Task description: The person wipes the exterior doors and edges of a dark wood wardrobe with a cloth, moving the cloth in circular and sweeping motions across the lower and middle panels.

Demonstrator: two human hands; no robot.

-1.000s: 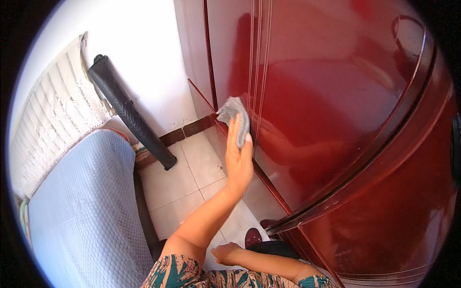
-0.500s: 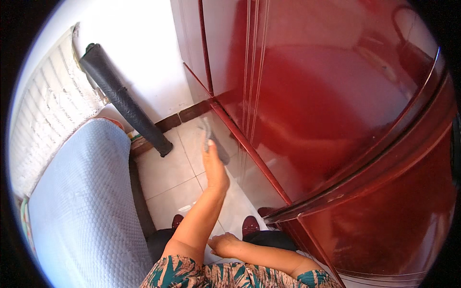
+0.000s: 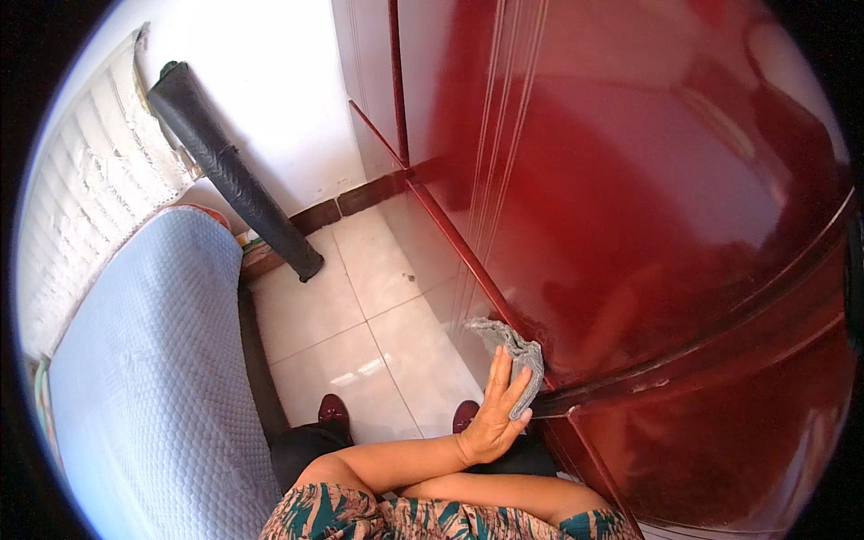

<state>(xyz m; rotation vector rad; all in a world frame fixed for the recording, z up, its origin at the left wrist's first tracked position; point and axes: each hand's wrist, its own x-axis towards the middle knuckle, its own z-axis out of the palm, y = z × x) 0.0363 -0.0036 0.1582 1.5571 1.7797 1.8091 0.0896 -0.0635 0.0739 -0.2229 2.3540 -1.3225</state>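
Grey cloth (image 3: pixel 531 358): textured, bunched and creased, right of lower centre in the frame, overlapping the raised trim of the cabinet (image 3: pixel 630 207). Cabinet: dark red, glossy, reflective, upright, occupying the frame's right side; pale parallel lines mark its face at upper centre.

Your L arm (image 3: pixel 335 470) comes in from the near edge, L of ctr, elbow bent; L forearm (image 3: pixel 405 463) runs R, slanting slightly far. L wrist (image 3: pixel 461 449) is cocked, so your L hand (image 3: pixel 493 432) angles up toward far R, back of it mostly facing you. Fingers (image 3: pixel 496 376) are extended, nearly straight, w/ a visible gap; thumb's on the R side. Your R arm (image 3: pixel 576 498) enters from near R, its forearm lying approx level, pointing L. Forearms cross, L on top; R hand's hidden behind it, pose n/a.
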